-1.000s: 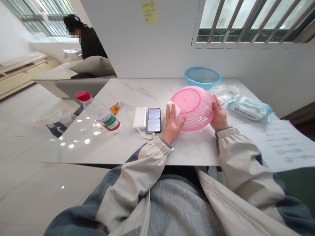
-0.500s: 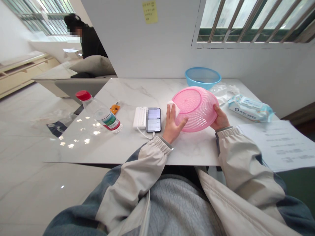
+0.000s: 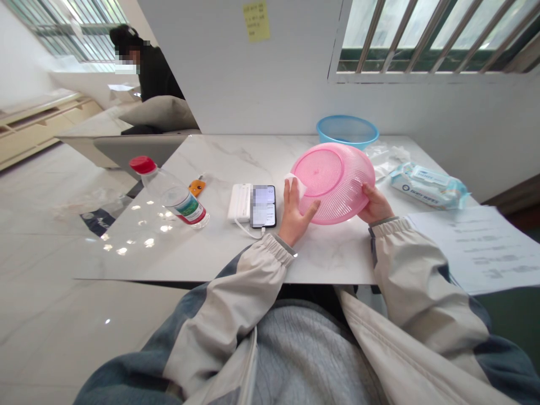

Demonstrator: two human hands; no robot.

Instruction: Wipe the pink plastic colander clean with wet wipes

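A pink perforated plastic basket is held upside down and tilted above the white marble table. My right hand grips its right rim, fingers curled under the edge. My left hand presses a small white wipe against the basket's left side, fingers stretched flat over it.
A blue bowl stands behind the basket. A pack of wet wipes and crumpled plastic lie to the right, printed papers nearer me. A phone, white power bank and water bottle lie left. Another person sits far left.
The basket has tipped up a little and shifted slightly away, my right hand sliding lower along its rim. My left hand with the wipe has barely moved.
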